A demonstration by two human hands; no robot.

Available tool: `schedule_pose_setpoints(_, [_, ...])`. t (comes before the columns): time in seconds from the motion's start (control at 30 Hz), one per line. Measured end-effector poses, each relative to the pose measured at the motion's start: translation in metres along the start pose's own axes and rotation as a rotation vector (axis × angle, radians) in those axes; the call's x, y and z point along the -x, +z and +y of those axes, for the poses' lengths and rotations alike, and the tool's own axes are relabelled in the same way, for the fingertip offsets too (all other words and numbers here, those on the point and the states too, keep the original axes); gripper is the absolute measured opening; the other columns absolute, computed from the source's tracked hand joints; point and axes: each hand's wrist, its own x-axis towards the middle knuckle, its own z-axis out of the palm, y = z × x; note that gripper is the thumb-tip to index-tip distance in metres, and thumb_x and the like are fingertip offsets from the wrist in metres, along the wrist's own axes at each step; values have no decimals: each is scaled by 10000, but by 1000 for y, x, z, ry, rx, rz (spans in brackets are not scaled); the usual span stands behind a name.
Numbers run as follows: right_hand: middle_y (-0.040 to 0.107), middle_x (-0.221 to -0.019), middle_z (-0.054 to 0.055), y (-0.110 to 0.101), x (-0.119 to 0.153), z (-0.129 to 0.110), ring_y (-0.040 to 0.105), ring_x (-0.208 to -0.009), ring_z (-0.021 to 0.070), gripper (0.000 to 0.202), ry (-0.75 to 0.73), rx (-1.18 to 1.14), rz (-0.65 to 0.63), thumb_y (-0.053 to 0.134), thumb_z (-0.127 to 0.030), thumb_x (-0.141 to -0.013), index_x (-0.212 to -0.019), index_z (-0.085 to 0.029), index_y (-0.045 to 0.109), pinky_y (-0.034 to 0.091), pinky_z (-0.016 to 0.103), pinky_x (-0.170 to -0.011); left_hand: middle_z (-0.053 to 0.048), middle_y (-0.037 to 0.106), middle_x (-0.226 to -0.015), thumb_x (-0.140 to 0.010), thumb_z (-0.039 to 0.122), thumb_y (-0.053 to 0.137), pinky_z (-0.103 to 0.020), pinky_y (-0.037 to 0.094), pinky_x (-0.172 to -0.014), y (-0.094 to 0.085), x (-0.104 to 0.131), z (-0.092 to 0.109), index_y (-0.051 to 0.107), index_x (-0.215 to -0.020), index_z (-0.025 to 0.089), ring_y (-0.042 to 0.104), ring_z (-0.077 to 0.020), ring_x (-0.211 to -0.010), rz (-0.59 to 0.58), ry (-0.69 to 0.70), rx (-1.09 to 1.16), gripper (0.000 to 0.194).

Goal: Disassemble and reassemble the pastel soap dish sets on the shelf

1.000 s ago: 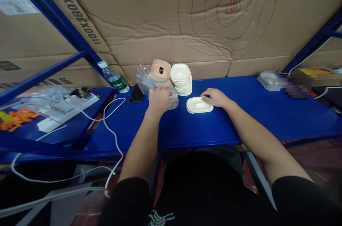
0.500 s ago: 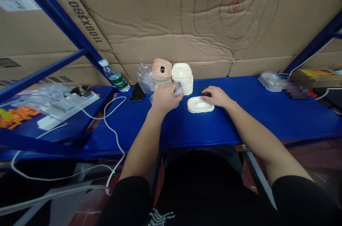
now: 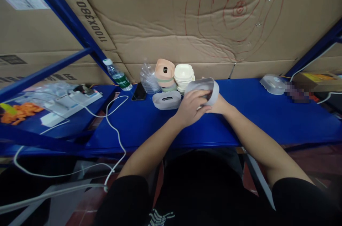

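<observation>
A frosted translucent plastic cover point(image 3: 214, 92), tilted with its hollow side towards the left, is held above the blue table between both hands. My left hand point(image 3: 191, 108) grips it from the near left side, fingers reaching into the hollow. From behind and to the right my right hand point(image 3: 219, 104) is closed around it, most of its fingers hidden by the cover. The cream oval lid is largely or wholly out of sight around the hands. Left of my left hand lies another frosted piece point(image 3: 167, 101) with a slot in it.
Behind stand a cream stack point(image 3: 184, 72), a pink piece point(image 3: 165, 71) with a square hole on a greenish one, and clear plastic pieces point(image 3: 148, 80). A phone point(image 3: 139, 91) and a water bottle point(image 3: 119, 78) are further left. A clear cover point(image 3: 272, 84) sits at right.
My left hand has moved right with a frosted cover from beside the stacks. My right hand has met it there. The slotted frosted piece now shows fully; the cream lid has gone from view.
</observation>
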Motion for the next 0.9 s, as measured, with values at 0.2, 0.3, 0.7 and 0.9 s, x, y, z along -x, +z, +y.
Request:
schedule_pose_setpoints(0.2, [464, -1616, 160, -3, 2, 6, 443, -1487, 428, 1147, 51, -32, 146, 828, -651, -714, -1648, -250, 297, 356, 593, -1234, -165, 596, -1431, -1047, 497, 504, -499, 509, -1080, 16, 8, 4, 561, -950, 225, 597, -271, -1307, 96, -81, 125, 295])
schedule_pose_setpoints(0.3, [414, -1652, 166, -18, 6, 17, 417, -1492, 439, 1202, 76, 24, 195, 840, -615, -715, -1675, -244, 219, 351, 598, -1227, -140, 619, -1394, -1039, 448, 514, -512, 495, -1100, 11, 5, -1, 567, -982, 229, 595, -264, -1301, 112, -242, 77, 233])
schedule_pose_setpoints(0.7, [666, -1351, 139, -50, 20, 49, 617, -1249, 397, 964, 261, 28, -185, 926, -536, -621, -1475, -236, 595, 465, 563, -1114, -210, 408, -1648, -920, 388, 695, -533, 371, -1245, -2, 1, -24, 327, -1604, 167, 395, -364, -1530, -346, -421, -121, 808])
schedule_pose_setpoints(0.9, [644, -1373, 136, -42, 21, 54, 604, -1265, 400, 1027, 271, 26, -211, 921, -557, -616, -1529, -252, 561, 463, 567, -1125, -241, 365, -1627, -871, 351, 755, -520, 467, -1150, 1, 6, -20, 275, -1625, 153, 470, -398, -1461, -489, -471, -188, 916])
